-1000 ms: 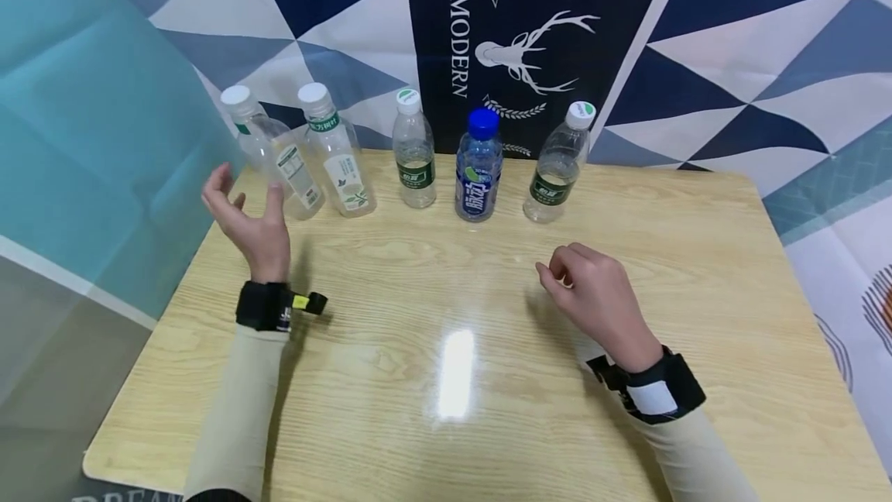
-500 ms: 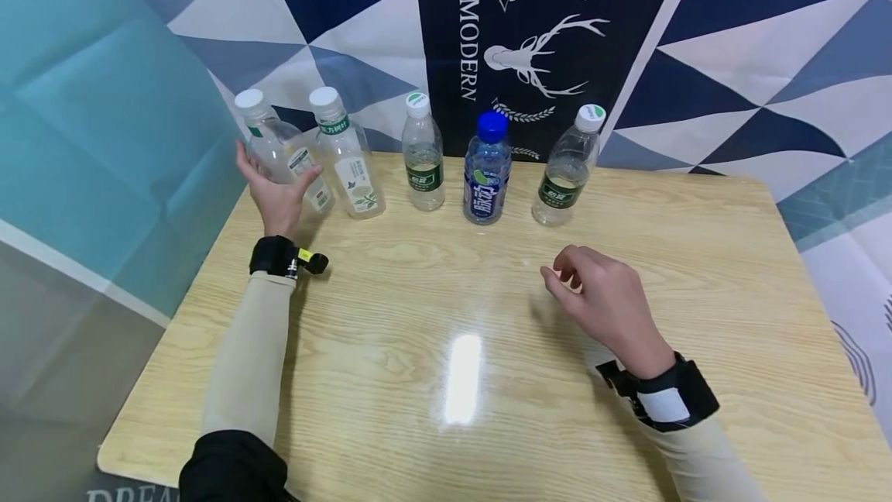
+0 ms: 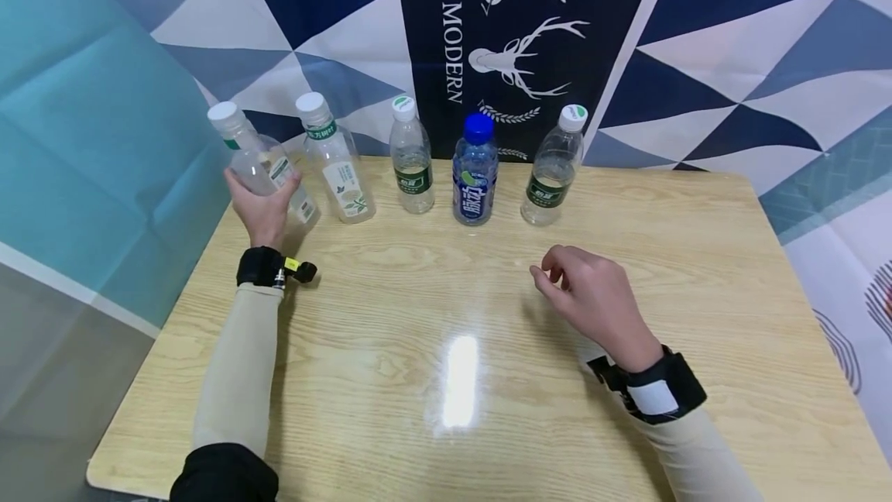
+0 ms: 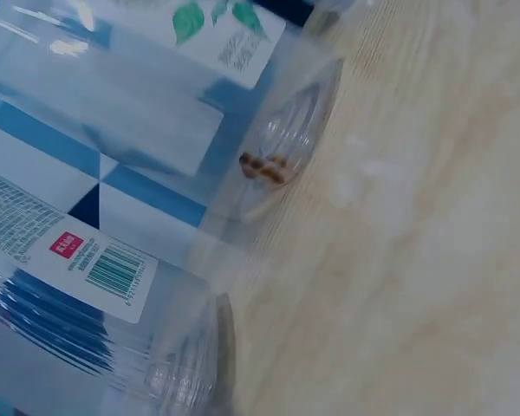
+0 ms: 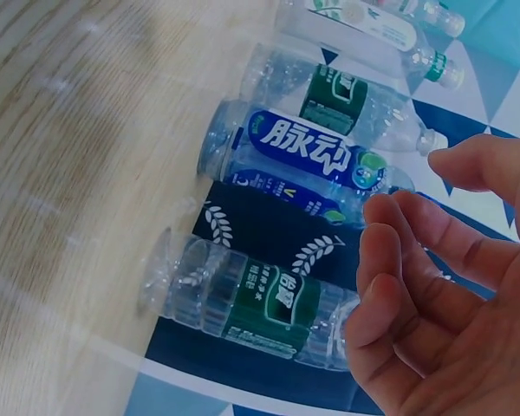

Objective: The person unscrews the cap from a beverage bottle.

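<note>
My left hand [image 3: 261, 208] grips the leftmost bottle [image 3: 252, 147], a clear plastic one with a white cap, fingers on its left side and thumb on its right. That bottle leans left. In the left wrist view its barcode label [image 4: 113, 273] and lower part show, while hardly any of the hand does. Close to its right stands a similar clear bottle [image 3: 341, 169] with a white cap and leaf label. My right hand [image 3: 592, 297] hovers over the table, holding nothing, its fingers loosely curled. Nearest to it is a clear water bottle [image 3: 554, 169] with a green label.
Between the hands, a blue-capped bottle [image 3: 476, 173] and another green-labelled water bottle [image 3: 413, 157] stand in the row along the table's back. The wooden table [image 3: 390, 331] ends at a patterned backdrop [image 3: 334, 14] behind and a teal sheet [image 3: 104, 138] on the left.
My left hand has reached forward and taken hold of the leftmost bottle, which now tilts further left, away from its neighbour. The right hand has stayed in place. The head view shifted slightly.
</note>
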Tool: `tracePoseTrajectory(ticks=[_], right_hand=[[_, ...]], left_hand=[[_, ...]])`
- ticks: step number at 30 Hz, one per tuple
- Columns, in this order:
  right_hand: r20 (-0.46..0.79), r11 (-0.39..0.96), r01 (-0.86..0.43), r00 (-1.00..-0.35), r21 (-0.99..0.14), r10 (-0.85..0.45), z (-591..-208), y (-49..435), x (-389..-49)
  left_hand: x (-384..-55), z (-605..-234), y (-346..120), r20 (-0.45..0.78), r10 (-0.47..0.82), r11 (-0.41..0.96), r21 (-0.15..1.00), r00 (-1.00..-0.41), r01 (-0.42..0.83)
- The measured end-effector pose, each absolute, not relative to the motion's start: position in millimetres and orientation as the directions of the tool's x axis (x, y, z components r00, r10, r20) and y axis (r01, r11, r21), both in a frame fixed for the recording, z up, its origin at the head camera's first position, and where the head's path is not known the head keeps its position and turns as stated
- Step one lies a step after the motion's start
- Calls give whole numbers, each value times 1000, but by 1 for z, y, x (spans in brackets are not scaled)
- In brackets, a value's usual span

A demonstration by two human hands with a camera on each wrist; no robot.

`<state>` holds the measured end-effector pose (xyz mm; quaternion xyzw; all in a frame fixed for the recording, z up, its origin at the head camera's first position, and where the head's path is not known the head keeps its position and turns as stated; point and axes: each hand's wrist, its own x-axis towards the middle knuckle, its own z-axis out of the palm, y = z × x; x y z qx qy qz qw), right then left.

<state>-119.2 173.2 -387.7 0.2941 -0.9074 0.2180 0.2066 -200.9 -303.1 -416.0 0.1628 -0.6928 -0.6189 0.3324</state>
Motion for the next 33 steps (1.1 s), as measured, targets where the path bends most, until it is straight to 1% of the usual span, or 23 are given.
tracePoseTrajectory(ticks=[2, 4, 8, 11, 14, 18, 20, 24, 26, 29, 33], right_hand=[[502, 732, -624, -742, -273, -445, -388, 174, -119], [501, 732, -624, -742, -273, -445, -388, 174, -119], [502, 730, -624, -742, -278, -444, -389, 175, -117], [497, 727, -625, -745, -284, -445, -391, 174, -118], [484, 723, -625, -750, -294, -452, -392, 171, -119], [469, 725, -618, -759, -303, -451, -394, 170, -119], [469, 728, -615, -761, -304, -447, -394, 171, -118], [483, 730, -616, -756, -295, -442, -391, 172, -117], [493, 730, -619, -750, -290, -441, -388, 171, -116], [505, 734, -610, -754, -299, -421, -380, 169, -115], [530, 728, -590, -765, -349, -366, -367, 168, -114]], left_hand=[[-194, -422, -304, 271, -624, 162, 963, -733, 218], [-180, -423, -298, 282, -599, 161, 959, -749, 232], [-145, -414, -277, 353, -531, 221, 935, -770, 276], [-123, -402, -258, 418, -455, 267, 906, -786, 328], [-109, -389, -240, 469, -347, 306, 875, -812, 375], [-104, -380, -209, 511, -164, 367, 826, -844, 428], [-107, -384, -193, 551, -63, 400, 778, -832, 484], [-118, -396, -162, 616, 100, 446, 675, -782, 588], [-122, -399, -147, 620, 153, 478, 635, -769, 607], [-123, -401, -125, 596, 212, 551, 581, -774, 599], [-124, -402, -101, 573, 301, 618, 492, -762, 613]])
